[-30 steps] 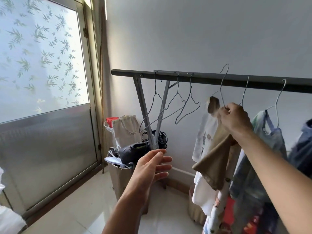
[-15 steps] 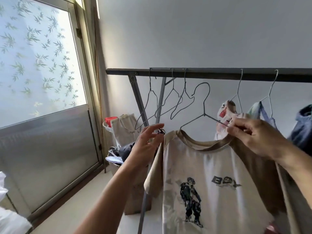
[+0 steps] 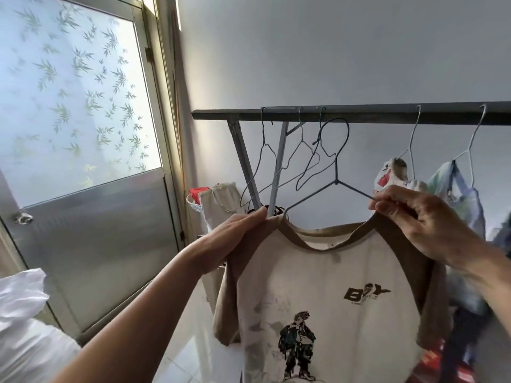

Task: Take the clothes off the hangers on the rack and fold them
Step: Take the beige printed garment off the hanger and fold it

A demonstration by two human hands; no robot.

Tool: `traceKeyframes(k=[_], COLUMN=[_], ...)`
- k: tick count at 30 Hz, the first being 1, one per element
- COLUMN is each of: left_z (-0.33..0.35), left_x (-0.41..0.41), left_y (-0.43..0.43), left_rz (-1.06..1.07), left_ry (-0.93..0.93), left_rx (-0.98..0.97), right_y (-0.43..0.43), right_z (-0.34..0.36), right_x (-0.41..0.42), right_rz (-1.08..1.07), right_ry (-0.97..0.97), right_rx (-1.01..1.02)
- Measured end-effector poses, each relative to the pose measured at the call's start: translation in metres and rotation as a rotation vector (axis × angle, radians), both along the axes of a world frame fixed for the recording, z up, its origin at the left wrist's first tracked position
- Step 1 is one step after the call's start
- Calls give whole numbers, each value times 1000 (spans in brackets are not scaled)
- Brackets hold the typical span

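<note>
Grey wall (image 3: 331,51) behind dark rack rail (image 3: 387,115). Beige-and-brown T-shirt (image 3: 331,272) on wire hanger (image 3: 336,161), held just below the rail. Left hand (image 3: 235,239): fingers curled, gripping one shirt shoulder. Right hand (image 3: 423,225): fingers pinching hanger wire at collar. Bare hangers (image 3: 265,150) on rail.

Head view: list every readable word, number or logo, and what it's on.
"B?Y", probably "BOY", middle letter muddled: dark chest print on the T-shirt.
Small line under that print: too small to read.
Red mark on the hanging garment at right: blurred, unreadable.
Nothing else legible.
</note>
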State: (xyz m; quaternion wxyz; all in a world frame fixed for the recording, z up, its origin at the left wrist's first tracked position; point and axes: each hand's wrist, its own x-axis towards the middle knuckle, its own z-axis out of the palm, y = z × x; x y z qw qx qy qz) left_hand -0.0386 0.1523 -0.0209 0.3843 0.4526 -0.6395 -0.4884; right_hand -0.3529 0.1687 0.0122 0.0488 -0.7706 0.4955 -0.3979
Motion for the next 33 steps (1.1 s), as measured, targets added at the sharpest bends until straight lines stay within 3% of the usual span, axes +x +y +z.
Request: traceKeyframes(k=[4, 8, 13, 20, 24, 27, 30, 33], left_z=[3, 2, -4, -12, -15, -21, -27, -27], left_x=[12, 12, 6, -10, -1, 7, 8, 3], left_y=[6, 7, 6, 7, 10, 10, 8, 9], left_rz=[44, 226, 400, 403, 466, 545, 578, 568], left_ry=[6, 64, -30, -6, 43, -19, -50, -26], left_rx=[-159, -279, -502, -583, -544, -583, -581, -568], right_y=[-6, -12, -14, -20, -25, -29, -34, -32], right_z=[-5, -8, -12, -20, -30, -34, -34, -29], right_x=[4, 9, 14, 51, 43, 31, 22, 21], right_rz=[17, 50, 8, 265, 279, 210, 109, 185], right_ry=[-4, -35, -50, -159, -373, -506, -754, -1014], right_rx=[-10, -14, -12, 69, 144, 192, 219, 351])
